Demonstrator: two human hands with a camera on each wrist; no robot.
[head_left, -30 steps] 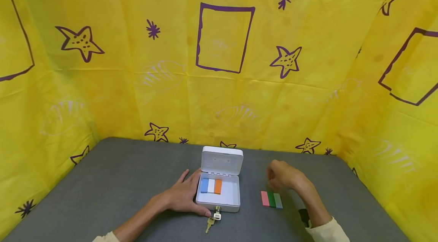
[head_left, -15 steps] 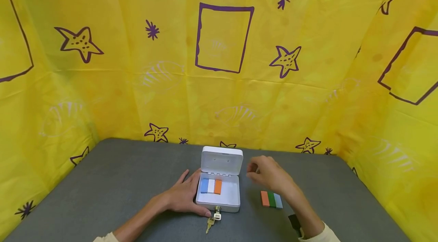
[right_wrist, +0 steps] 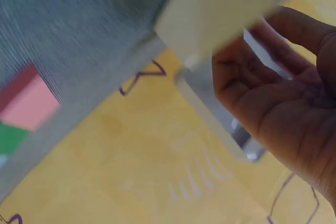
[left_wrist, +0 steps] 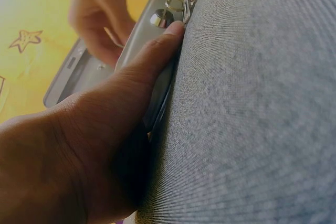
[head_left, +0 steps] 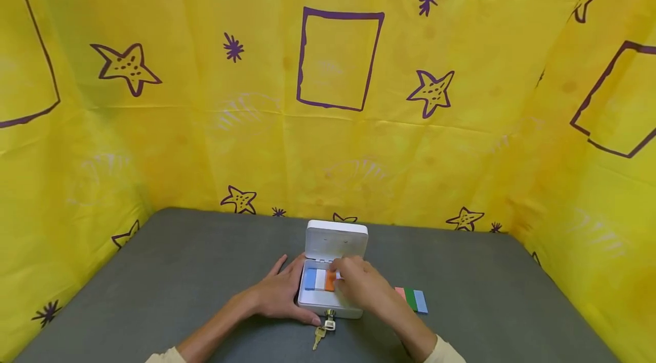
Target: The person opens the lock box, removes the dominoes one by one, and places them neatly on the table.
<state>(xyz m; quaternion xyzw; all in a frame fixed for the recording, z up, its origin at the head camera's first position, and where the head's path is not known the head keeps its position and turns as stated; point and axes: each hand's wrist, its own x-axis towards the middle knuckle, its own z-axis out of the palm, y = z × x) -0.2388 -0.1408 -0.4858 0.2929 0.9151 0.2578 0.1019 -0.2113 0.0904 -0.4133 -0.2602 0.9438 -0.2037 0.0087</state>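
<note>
A small white metal cash box (head_left: 312, 309) stands on the table with its lid (head_left: 335, 243) raised. My left hand (head_left: 282, 292) holds it from the left, thumb along the front wall near the lock (left_wrist: 161, 18). In it lie flat blocks side by side: blue (head_left: 310, 279), white (head_left: 320, 280) and orange (head_left: 329, 282). Above the box's right half, my right hand (head_left: 361, 283) reaches in with bent fingers, fingertips right at the orange block. I cannot tell whether it grips that block. The box wall hides the fingertips in the left wrist view.
Right of the box lies a row of pink (head_left: 400, 292), green (head_left: 410, 298) and light blue (head_left: 420, 301) blocks, partly behind the right forearm. A key (head_left: 319, 338) hangs from the lock onto the grey table (head_left: 215, 260). Yellow cloth (head_left: 205, 146) walls surround the table.
My right hand has moved left, from above the pink, green and blue row, past the box's right side, into the box. The left hand and box stay in place.
</note>
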